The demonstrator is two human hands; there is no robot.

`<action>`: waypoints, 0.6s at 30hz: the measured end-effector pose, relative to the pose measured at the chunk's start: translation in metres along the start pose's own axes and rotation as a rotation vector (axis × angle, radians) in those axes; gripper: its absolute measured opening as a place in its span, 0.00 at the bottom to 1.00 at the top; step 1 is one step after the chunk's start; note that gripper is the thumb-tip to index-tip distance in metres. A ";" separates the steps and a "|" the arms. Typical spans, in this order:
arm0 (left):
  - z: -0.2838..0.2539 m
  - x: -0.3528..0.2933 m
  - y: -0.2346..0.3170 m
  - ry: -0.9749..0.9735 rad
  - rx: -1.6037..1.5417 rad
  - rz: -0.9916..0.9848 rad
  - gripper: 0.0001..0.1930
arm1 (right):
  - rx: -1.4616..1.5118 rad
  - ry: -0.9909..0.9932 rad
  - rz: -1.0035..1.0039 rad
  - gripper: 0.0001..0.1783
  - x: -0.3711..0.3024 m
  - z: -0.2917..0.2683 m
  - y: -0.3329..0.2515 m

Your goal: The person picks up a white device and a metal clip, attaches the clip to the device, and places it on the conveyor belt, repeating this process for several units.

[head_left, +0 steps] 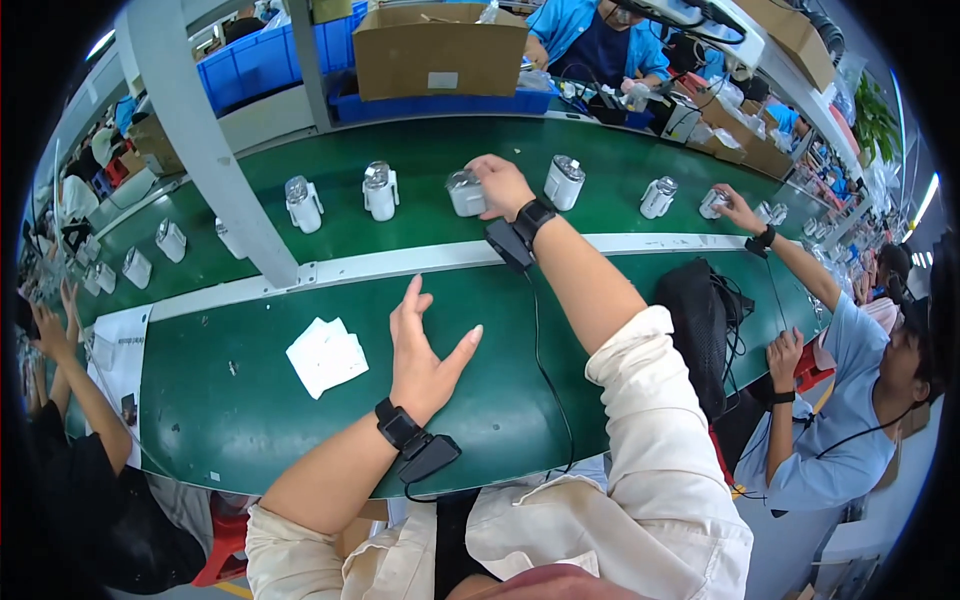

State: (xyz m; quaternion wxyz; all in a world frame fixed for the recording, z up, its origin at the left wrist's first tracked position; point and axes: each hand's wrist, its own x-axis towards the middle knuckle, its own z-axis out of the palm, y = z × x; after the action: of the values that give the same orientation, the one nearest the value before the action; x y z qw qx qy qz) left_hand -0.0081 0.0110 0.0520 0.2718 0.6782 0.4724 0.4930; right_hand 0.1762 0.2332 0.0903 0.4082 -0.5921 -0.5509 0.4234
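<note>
My right hand [503, 188] reaches over the white rail onto the green conveyor belt. Its fingers are closed around a white rounded device with a clear top [466, 196]. My left hand [425, 355] hovers over the green worktable [490, 400], fingers and thumb spread, with nothing in it. Beside it on the table lies a small fanned stack of white paper sheets [328, 358]. Similar white devices stand on the belt on both sides of my right hand, among them a device to its right [565, 184] and a device to its left [380, 192].
A white rail [400, 263] and a slanted metal post [205, 140] stand between table and belt. At right lie a black mesh bag [692, 325] and cables. A co-worker's hand [738, 212] touches a device farther right. A cardboard box [440, 55] sits beyond the belt.
</note>
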 end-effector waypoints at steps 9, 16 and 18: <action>-0.025 -0.013 -0.028 -0.008 0.034 0.085 0.45 | -0.987 0.561 -0.464 0.24 -0.009 -0.014 -0.003; -0.029 -0.018 -0.034 -0.028 0.013 0.142 0.44 | -0.818 0.427 -0.239 0.43 -0.002 -0.101 0.080; -0.025 -0.021 -0.034 -0.034 0.019 0.139 0.44 | -0.794 0.441 -0.229 0.43 -0.017 -0.102 0.076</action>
State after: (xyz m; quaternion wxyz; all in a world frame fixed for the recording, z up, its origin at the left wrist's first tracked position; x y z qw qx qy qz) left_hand -0.0449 0.0035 0.0242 0.2384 0.7203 0.4240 0.4945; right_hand 0.2956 0.2102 0.0506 0.3013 -0.7138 -0.6322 -0.0037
